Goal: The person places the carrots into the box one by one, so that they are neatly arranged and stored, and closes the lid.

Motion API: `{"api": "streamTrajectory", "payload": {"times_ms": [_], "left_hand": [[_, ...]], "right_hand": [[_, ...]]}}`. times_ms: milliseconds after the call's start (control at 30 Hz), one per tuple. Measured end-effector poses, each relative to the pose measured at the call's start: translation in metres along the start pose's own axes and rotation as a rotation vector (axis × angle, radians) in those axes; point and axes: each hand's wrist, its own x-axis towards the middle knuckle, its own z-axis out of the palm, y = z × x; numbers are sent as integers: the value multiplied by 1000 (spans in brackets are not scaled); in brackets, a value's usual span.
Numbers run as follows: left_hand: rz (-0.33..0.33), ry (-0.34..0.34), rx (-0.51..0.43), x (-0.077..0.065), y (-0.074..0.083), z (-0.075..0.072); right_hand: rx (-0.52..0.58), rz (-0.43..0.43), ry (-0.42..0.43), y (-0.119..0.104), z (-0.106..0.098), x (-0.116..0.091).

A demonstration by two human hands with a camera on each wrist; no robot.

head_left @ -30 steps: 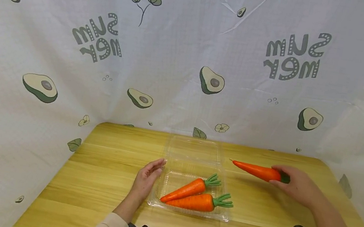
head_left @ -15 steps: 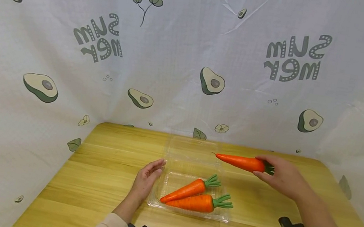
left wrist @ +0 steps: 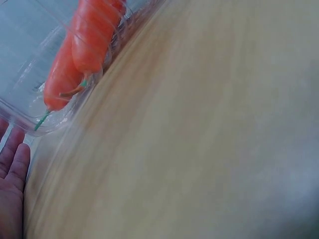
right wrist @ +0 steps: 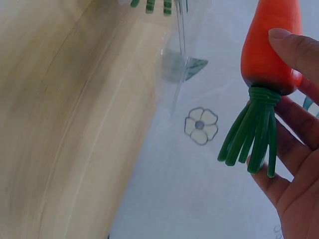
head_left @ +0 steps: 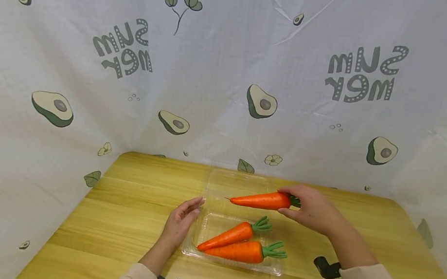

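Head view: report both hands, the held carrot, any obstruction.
Right hand grips carrot, raised, overlapping clear container from this view. Left hand at container's left side, holding nothing. Lid open; two carrots occupy the near part inside.

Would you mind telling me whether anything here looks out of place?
The nearest carrot has leaves poking past the rim of the clear container, while lettering on the backdrop reads mirrored; nothing looks spilled.
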Motion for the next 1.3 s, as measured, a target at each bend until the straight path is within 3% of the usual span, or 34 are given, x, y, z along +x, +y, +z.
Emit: {"api": "streamTrajectory", "payload": {"times_ms": [533,1000,1300], "left_hand": [[9,4,6,1,-3,1],[12,-13,-1,1,-3,-2],[22,-2,-26,2,-3,-1]], "right_hand": [[23,-77,-166,-26,16,34],[62,-42,-244,-34,36,47],[64,-63,-289,-37,45,51]]}}
